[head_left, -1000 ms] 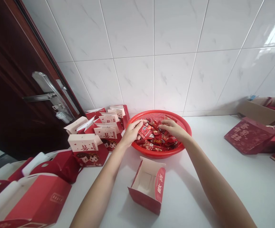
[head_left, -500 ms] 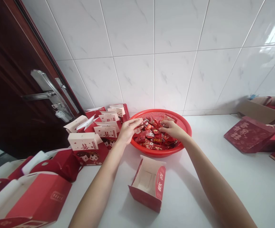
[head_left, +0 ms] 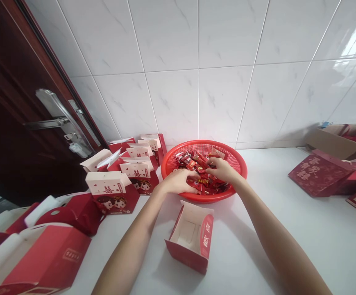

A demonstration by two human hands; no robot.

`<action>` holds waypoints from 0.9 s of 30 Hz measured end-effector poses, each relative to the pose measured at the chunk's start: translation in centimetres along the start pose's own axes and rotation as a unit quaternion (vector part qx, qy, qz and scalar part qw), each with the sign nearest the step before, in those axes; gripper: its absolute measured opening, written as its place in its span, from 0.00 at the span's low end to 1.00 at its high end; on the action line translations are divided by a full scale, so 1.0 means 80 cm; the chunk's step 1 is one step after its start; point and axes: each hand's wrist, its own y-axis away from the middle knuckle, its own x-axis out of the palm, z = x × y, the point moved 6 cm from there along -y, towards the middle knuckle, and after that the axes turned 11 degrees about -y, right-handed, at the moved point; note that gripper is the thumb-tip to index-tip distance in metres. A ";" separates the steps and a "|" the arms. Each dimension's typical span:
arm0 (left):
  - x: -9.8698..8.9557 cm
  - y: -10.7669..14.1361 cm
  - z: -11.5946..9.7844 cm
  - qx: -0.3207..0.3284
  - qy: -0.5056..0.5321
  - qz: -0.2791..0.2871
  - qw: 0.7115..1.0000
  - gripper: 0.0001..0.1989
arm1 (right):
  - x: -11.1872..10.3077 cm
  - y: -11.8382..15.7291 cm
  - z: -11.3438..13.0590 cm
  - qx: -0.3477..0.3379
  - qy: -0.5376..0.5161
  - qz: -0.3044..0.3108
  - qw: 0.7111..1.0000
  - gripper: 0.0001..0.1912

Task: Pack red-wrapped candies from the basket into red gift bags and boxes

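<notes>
A red plastic basket [head_left: 207, 199] with perforated sides holds a heap of wrapped candies [head_left: 200, 162], mostly red. My left hand [head_left: 180, 181] reaches over its near left rim, fingers stretched out and apart on the candies. From the right, my right hand [head_left: 222, 169] reaches in; its fingers are bent but apart, touching candies, with no held piece visible. Some fingertips of both hands are hidden among the wrappers. In front of the basket, between my forearms, stands a red carton [head_left: 190, 229] with its top open and its pale inside bare.
Several upright gift boxes [head_left: 113, 198] crowd left of the basket. Larger open red boxes [head_left: 50, 258] lie at the lower left. On the right are a dark red gift box [head_left: 322, 172] and a cardboard box [head_left: 331, 143] with red contents. A tiled wall [head_left: 171, 102] rises behind; a dark door [head_left: 8, 102] stands left.
My left hand has moved down and nearer from above the basket's left side onto the candies at its near left. My right hand stays in nearly the same spot among the candies.
</notes>
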 end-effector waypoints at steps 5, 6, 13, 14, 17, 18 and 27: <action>-0.002 -0.003 0.006 -0.030 0.062 -0.039 0.997 0.17 | -0.003 -0.001 -0.004 0.017 0.069 -0.028 0.997 0.09; -0.004 -0.004 0.009 -0.038 0.083 -0.058 0.994 0.16 | -0.004 -0.001 -0.005 0.021 0.082 -0.033 0.996 0.10; -0.016 -0.008 0.025 -0.077 0.209 -0.173 0.959 0.14 | 0.004 0.002 0.003 -0.009 0.127 0.021 0.992 0.12; -0.017 -0.008 0.028 -0.086 0.230 -0.183 0.952 0.15 | 0.007 0.003 0.006 -0.021 0.131 0.033 0.991 0.12; -0.018 -0.007 0.035 -0.118 0.287 -0.203 0.929 0.17 | 0.020 0.006 0.014 -0.065 0.133 0.097 0.984 0.14; -0.018 -0.006 0.036 -0.127 0.301 -0.207 0.922 0.18 | 0.025 0.007 0.016 -0.077 0.131 0.124 0.981 0.15; -0.023 -0.005 0.044 -0.108 0.376 -0.233 0.890 0.15 | 0.036 0.006 -0.001 -0.048 0.122 0.202 0.971 0.21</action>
